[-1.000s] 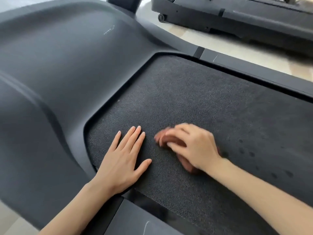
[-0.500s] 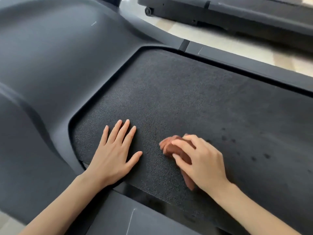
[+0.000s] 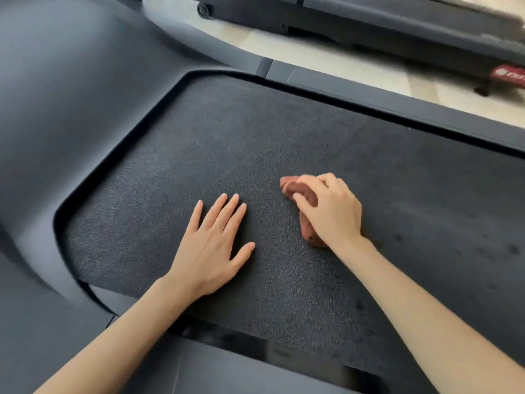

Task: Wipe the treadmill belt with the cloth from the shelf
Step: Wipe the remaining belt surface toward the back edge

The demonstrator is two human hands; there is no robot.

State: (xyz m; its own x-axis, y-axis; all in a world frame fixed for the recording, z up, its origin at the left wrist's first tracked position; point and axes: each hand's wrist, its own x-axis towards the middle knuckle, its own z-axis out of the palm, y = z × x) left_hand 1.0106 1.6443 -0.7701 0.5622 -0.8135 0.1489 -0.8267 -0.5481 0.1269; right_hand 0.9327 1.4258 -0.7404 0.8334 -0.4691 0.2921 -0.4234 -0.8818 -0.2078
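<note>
Right hand [image 3: 331,209] grips cloth [image 3: 297,190] (bunched); left hand [image 3: 211,245] flat on belt [image 3: 227,143].

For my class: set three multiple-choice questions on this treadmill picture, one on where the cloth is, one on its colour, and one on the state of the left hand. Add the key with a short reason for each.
1. Where is the cloth?
A) on the floor
B) on the belt, under the right hand
C) on the side rail

2. What colour is the cloth?
A) blue
B) white
C) reddish-brown

3. How does the left hand lie?
A) flat on the belt, fingers straight
B) clenched in a fist
C) gripping the cloth

Key:
1 B: the right hand's fingers curl round the cloth on the belt.
2 C: reddish-brown folds show past the fingers.
3 A: its palm faces down with the fingers straight, apart from the cloth.
</note>
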